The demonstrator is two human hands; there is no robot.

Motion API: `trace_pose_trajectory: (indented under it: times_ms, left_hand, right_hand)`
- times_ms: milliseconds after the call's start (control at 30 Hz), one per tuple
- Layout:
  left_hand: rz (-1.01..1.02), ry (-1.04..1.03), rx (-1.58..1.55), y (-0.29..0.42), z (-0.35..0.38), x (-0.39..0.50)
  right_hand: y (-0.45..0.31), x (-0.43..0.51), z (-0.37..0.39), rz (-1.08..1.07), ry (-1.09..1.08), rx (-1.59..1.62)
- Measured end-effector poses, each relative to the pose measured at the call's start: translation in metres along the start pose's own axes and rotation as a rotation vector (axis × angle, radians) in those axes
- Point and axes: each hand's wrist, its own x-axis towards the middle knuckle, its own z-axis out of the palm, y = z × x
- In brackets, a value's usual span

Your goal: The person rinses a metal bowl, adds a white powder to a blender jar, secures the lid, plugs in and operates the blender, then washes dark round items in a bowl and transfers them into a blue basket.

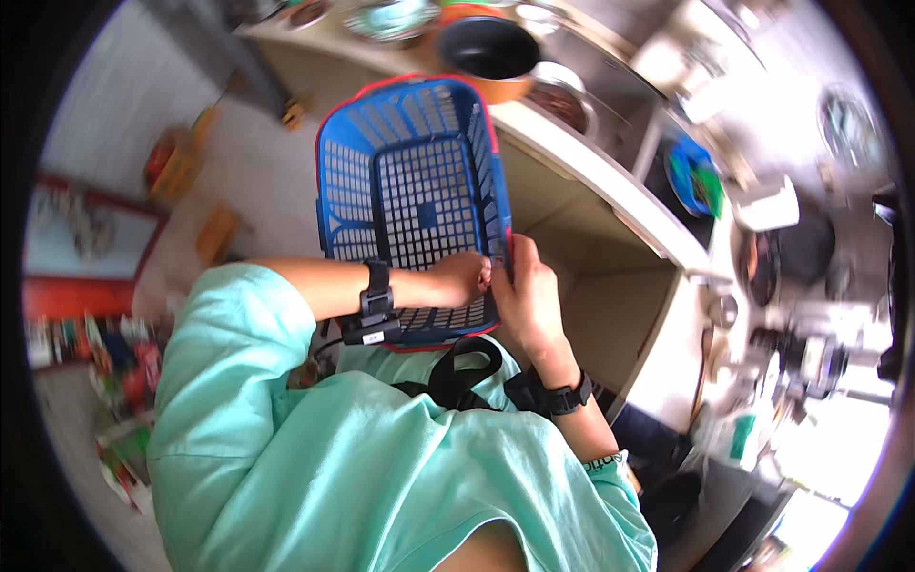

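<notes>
A blue plastic shopping basket (pixel 429 211) with a red rim is tilted in front of me, its lattice floor facing up and nothing seen inside. My right hand (pixel 532 300) is shut on the basket's right-hand rim, thumb on the inner side. Across the basket's near end reaches my left arm. My left hand (pixel 461 277) is curled inside, close by the right wall and my right thumb. Its fingertips are largely hidden, so whether it holds anything cannot be told. Both wrists wear black straps, the left one with a small black device (pixel 370 332).
An open cabinet (pixel 593 286) stands under the white counter edge (pixel 593 182) at the right. Above are an orange pot (pixel 493 57), a metal bowl (pixel 561 96) and a sink (pixel 615 79). A wooden stool (pixel 218 232) and a red-framed table (pixel 93 229) stand left.
</notes>
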Motion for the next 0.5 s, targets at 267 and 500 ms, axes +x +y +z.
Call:
trace_pose_trajectory:
  times_ms: [267, 500]
  left_hand:
    - [0.279, -0.644, 0.192, 0.086, 0.081, 0.09]
    - [0.207, -1.298, 0.392, 0.137, 0.102, 0.166]
  right_hand:
    - [0.097, -0.061, -0.09, 0.389, 0.225, 0.018]
    - [0.128, -0.082, -0.122, 0.569, 0.435, 0.043]
